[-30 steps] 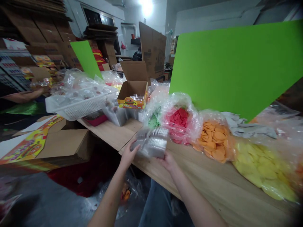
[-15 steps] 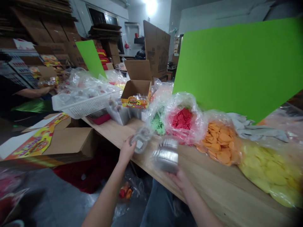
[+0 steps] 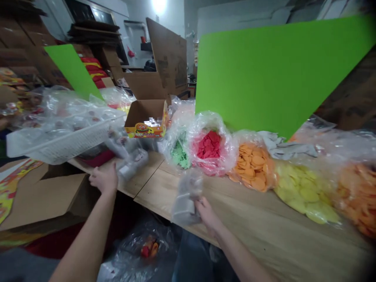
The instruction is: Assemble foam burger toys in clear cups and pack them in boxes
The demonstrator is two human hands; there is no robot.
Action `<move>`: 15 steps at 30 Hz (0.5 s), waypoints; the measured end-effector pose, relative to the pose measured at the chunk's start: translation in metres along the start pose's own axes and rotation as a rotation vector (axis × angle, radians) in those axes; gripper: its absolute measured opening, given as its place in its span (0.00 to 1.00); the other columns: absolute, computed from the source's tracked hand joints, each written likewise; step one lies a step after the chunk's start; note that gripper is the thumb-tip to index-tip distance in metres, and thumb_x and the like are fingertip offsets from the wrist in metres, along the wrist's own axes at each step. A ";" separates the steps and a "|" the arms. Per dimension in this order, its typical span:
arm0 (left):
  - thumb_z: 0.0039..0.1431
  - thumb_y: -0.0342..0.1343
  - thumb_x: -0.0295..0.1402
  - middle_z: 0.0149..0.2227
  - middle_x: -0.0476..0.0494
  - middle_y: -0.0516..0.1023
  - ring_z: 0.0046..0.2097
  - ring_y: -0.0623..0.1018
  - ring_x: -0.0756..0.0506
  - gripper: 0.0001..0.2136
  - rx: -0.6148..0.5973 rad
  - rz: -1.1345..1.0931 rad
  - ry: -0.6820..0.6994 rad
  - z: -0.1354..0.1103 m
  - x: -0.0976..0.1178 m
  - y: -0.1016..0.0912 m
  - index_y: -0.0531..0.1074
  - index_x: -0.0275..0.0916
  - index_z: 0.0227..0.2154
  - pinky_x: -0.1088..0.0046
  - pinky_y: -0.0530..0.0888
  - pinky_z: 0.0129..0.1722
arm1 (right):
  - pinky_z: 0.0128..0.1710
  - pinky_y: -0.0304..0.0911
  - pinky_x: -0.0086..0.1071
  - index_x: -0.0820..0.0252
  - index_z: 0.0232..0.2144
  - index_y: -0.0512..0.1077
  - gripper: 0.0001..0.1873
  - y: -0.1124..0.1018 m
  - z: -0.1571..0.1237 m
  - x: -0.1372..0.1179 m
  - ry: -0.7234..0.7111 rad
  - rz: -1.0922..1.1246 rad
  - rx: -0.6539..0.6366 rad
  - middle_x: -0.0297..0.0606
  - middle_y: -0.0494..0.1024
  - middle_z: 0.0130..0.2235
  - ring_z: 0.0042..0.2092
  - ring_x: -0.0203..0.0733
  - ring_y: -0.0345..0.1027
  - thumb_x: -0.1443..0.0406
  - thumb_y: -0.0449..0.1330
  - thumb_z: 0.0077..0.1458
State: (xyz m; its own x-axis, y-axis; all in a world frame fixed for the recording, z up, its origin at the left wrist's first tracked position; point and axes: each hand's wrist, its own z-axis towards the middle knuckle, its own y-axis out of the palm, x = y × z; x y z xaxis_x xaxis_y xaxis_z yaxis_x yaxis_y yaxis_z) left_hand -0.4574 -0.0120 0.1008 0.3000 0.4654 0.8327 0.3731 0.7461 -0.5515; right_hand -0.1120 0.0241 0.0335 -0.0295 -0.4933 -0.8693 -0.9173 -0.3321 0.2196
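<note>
My left hand [image 3: 104, 178] is over the table's left edge, fingers loosely bent and seemingly holding nothing. Just right of it are clear plastic trays [image 3: 133, 164], blurred, near the upright clear trays below the display box. My right hand [image 3: 207, 213] grips the right side of a stack of clear plastic blister trays [image 3: 186, 199], tilted and smeared by motion, at the table's front edge. Behind the stack stand open plastic bags of green pieces [image 3: 180, 154] and red pieces [image 3: 209, 145].
Bags of orange discs [image 3: 254, 166] and yellow discs [image 3: 304, 192] line the table's right side. A burger-printed box [image 3: 145, 131] stands behind. A white basket [image 3: 67, 145] overhangs at left, above an open carton [image 3: 44, 196]. A green board [image 3: 264, 78] rises at the back.
The view has swung right. My left hand has moved left, away from the clear tray it held. My right hand still holds its stack, now tipped and shifted slightly left.
</note>
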 end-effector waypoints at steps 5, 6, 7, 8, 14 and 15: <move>0.59 0.40 0.49 0.42 0.39 0.76 0.41 0.76 0.43 0.23 -0.387 -0.189 -0.021 -0.132 -0.019 0.073 0.68 0.36 0.45 0.67 0.73 0.38 | 0.33 0.59 0.30 0.55 0.37 0.68 0.18 0.007 0.007 0.005 -0.088 -0.036 -0.113 0.33 0.74 0.35 0.36 0.40 0.66 0.52 0.56 0.46; 0.58 0.38 0.50 0.40 0.39 0.76 0.40 0.77 0.42 0.25 -0.499 -0.239 -0.029 -0.157 -0.021 0.089 0.70 0.37 0.44 0.67 0.74 0.38 | 0.32 0.58 0.30 0.56 0.36 0.68 0.17 0.001 0.006 0.006 -0.119 -0.110 -0.089 0.33 0.74 0.34 0.35 0.39 0.66 0.52 0.54 0.48; 0.58 0.38 0.51 0.42 0.39 0.76 0.42 0.76 0.42 0.26 -0.613 -0.329 -0.040 -0.177 -0.021 0.103 0.70 0.36 0.45 0.66 0.73 0.40 | 0.32 0.58 0.30 0.56 0.35 0.68 0.16 -0.006 0.005 0.007 -0.150 -0.193 -0.042 0.33 0.74 0.33 0.35 0.39 0.66 0.53 0.53 0.49; 0.58 0.39 0.51 0.44 0.38 0.76 0.45 0.75 0.41 0.26 -0.680 -0.384 -0.042 -0.193 -0.019 0.115 0.70 0.36 0.45 0.64 0.72 0.42 | 0.32 0.58 0.30 0.56 0.34 0.68 0.14 -0.015 0.004 0.007 -0.181 -0.269 0.018 0.33 0.73 0.32 0.34 0.39 0.65 0.54 0.53 0.49; 0.56 0.45 0.46 0.50 0.41 0.72 0.54 0.69 0.41 0.21 -0.754 -0.329 0.077 -0.221 0.006 0.155 0.71 0.38 0.44 0.62 0.63 0.55 | 0.32 0.53 0.30 0.56 0.22 0.66 0.07 -0.073 -0.017 -0.009 -0.301 -0.476 0.272 0.32 0.68 0.25 0.31 0.39 0.60 0.60 0.58 0.45; 0.57 0.44 0.46 0.49 0.41 0.73 0.53 0.70 0.41 0.21 -0.760 -0.318 0.100 -0.224 0.009 0.161 0.72 0.37 0.43 0.62 0.64 0.54 | 0.33 0.52 0.31 0.56 0.21 0.65 0.08 -0.078 -0.023 -0.014 -0.324 -0.526 0.297 0.32 0.68 0.25 0.31 0.40 0.60 0.60 0.58 0.46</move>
State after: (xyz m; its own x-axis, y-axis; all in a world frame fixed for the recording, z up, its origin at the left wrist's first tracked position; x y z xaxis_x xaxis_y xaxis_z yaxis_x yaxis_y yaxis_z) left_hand -0.1976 0.0056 0.0087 0.1437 0.2151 0.9660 0.9342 0.2926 -0.2041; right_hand -0.0305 0.0389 0.0390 0.3747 -0.0460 -0.9260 -0.9109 -0.2044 -0.3584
